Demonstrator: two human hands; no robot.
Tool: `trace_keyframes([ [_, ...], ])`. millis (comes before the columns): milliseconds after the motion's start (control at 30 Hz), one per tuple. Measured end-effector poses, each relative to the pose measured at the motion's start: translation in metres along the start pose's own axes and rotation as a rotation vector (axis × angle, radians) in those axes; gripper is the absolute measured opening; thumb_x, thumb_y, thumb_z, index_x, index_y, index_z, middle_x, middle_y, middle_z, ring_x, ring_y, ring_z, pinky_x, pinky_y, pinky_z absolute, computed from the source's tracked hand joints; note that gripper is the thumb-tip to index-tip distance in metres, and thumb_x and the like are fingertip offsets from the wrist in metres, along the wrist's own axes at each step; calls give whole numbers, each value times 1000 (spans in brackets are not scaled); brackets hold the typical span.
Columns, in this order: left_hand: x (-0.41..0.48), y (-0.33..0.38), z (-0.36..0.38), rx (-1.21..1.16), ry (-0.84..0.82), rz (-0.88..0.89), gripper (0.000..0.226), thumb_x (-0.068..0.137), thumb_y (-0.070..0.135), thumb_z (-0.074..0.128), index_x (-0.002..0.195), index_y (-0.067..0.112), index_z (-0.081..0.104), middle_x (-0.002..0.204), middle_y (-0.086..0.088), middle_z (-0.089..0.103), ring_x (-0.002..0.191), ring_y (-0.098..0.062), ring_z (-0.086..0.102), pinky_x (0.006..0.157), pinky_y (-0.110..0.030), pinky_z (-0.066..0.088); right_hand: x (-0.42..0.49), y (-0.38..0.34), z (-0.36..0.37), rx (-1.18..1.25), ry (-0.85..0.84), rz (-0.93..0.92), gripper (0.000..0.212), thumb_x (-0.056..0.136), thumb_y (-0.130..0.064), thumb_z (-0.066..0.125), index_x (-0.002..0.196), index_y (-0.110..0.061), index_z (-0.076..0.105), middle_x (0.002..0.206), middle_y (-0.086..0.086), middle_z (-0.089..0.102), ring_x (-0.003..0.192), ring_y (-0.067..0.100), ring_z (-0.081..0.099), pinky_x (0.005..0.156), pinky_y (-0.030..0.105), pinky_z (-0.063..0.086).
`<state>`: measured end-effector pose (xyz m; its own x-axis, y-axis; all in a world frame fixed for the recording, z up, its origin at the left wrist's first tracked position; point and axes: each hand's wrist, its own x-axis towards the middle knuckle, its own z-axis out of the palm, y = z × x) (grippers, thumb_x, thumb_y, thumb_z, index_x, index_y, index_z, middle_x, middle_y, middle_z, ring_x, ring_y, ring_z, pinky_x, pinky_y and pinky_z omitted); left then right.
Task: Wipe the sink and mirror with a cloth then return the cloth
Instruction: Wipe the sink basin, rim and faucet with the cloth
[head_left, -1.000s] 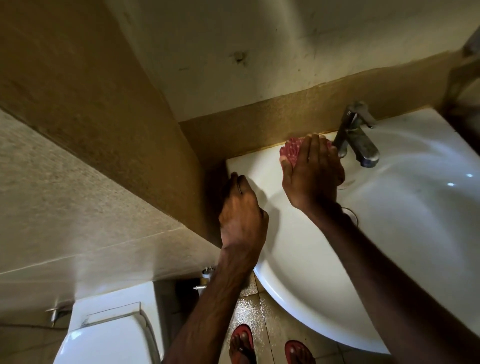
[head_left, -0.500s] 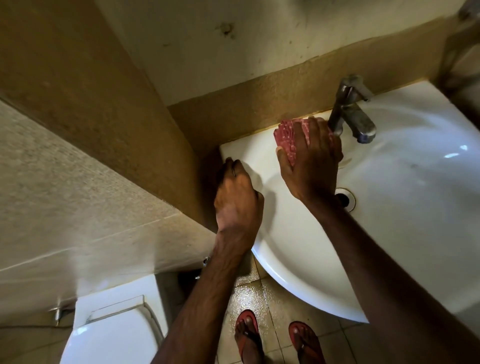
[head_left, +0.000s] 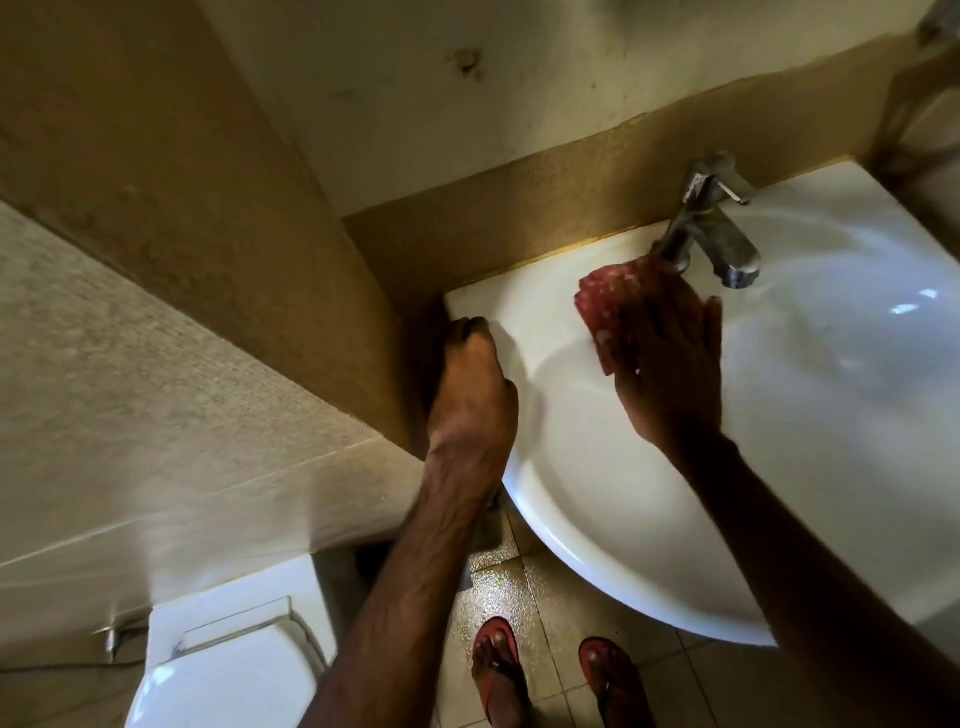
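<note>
A: The fingers (head_left: 698, 332) of the right hand (head_left: 670, 374) press the red cloth (head_left: 608, 299) flat on the sink (head_left: 597, 519) rim beside the faucet (head_left: 711, 234).

B: Left hand (head_left: 470, 384) grips the corner; snagging that faucet could bunch the cloth.

1. The sink (head_left: 649, 545) is a white, glossy ceramic basin with a rounded front edge and a flat back ledge set against the tan wall strip. Light glints off its bowl at the right.
2. The cloth (head_left: 608, 299) is red with a pale speckled pattern. It lies bunched and pressed flat on the sink's back ledge, just left of the tap's base, its near part covered.
</note>
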<state>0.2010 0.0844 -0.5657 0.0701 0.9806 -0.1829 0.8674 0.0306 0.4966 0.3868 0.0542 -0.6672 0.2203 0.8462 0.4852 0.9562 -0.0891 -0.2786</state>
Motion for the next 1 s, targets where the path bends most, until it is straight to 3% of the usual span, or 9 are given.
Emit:
trace_keyframes([
  [100,0,3,0,-22,-14,22,58,89,-15,45,142,8,48,145,-10,49,136,-26,47,108,-30,42,-1,-17,8,63,10,159,45,112,-37,45,155,-26,45,165,6,41,160,29,24,125,60,21],
  [267,2,-4,-6,-257,-58,-45,54,93,-6,45,144,14,46,144,-7,52,131,-25,52,112,-35,44,-4,-45,7,192,-114,-139,45,110,-33,43,151,-18,54,162,9,43,158,32,26,121,54,28],
  [367,-4,4,-19,-469,-40,-184,48,99,1,41,145,13,43,135,0,54,114,-13,52,91,-7,41,-9,-58,-1,313,-243,-216,50,112,-36,34,154,-13,50,167,8,37,160,30,22,121,57,27],
  [533,-11,15,-22,-539,-100,-274,45,106,16,32,150,25,36,143,-1,51,103,-10,53,90,-22,35,-38,-69,-38,485,-484,-298,46,111,-30,38,152,-12,52,174,6,19,164,23,2,130,53,18],
  [633,-12,21,-22,-497,-157,-275,47,108,21,32,155,26,30,153,0,43,125,-16,47,96,-27,35,-61,-71,-56,481,-579,-276,53,111,-36,37,162,-24,36,176,-1,12,164,19,-3,130,50,20],
  [700,-12,23,-24,-473,-161,-270,47,108,23,32,155,26,30,156,0,40,137,-21,43,101,-28,35,-57,-74,-57,462,-585,-240,54,110,-40,37,162,-30,35,176,-5,10,163,16,-4,130,50,20],
  [800,-12,26,-28,-457,-127,-269,46,108,25,31,154,25,32,157,-2,41,139,-26,44,112,-34,36,-22,-87,-43,410,-513,-220,60,102,-45,39,158,-25,43,175,-1,18,163,16,0,129,45,13],
  [933,-13,26,-33,-448,-72,-253,43,108,25,29,152,26,33,148,-1,49,129,-25,53,96,-30,40,15,-108,-20,389,-442,-148,78,83,-39,61,156,-16,45,164,6,42,159,26,25,126,56,19],
  [1000,-15,22,-36,-416,-69,-232,43,108,23,31,150,24,36,145,-2,51,127,-25,54,97,-31,40,8,-113,-19,386,-424,-156,77,84,-36,60,156,-14,45,164,7,42,159,26,25,128,52,17],
])
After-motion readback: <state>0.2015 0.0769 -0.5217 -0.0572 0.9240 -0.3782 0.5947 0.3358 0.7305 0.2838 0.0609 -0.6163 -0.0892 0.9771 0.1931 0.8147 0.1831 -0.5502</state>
